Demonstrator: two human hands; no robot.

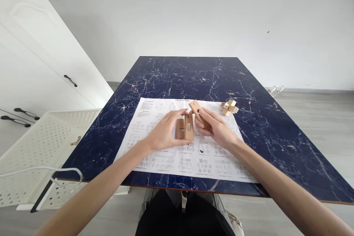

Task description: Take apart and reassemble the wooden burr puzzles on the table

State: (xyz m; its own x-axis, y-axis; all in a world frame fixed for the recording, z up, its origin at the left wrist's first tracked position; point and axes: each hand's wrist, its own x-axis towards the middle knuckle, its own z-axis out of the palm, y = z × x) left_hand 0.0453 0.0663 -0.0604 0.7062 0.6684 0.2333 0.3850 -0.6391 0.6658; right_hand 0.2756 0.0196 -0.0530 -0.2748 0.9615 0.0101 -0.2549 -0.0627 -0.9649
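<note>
Low over the printed sheet [155, 118], my left hand [167, 129] is closed with thumb and fingers on the two ends of a slotted wooden puzzle piece [189, 127] marked 2. Against its left side lies another wooden piece [180, 129], partly hidden by my fingers. My right hand [214, 125] grips a separate wooden puzzle piece [194, 106], tilted, with a dark hole near my thumb. This piece is just above and to the right of the piece marked 2; whether they touch I cannot tell.
An assembled wooden cross-shaped puzzle [229, 107] sits at the sheet's right edge. The sheet lies on a dark blue marbled table [182, 77]. At left are a white perforated basket [35, 147] with a small wooden piece [75, 141] and a white cabinet [41, 51].
</note>
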